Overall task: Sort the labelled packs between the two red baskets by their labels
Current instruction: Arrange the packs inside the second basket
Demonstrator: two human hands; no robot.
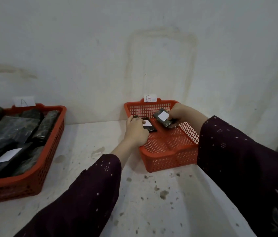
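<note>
Step, judged: two packs going into basket B (169, 152), tagged B (149, 98).
Left grip (135, 132) clamped on dark pack (149, 125), low at basket's far-left corner.
Right grip (179, 112) clamped on second pack (162, 118), tilted, over far end.
Label letters unreadable.
Next: lay both flat, let go.
Basket A (49, 151) well apart on tabletop (87, 142), piled with packs (13, 127).
Only obstacle: basket rim.

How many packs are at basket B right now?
2. One pack is gripped by the left hand at the left side of basket B; the other pack is held by the right hand above its back. None seem hidden.
</note>
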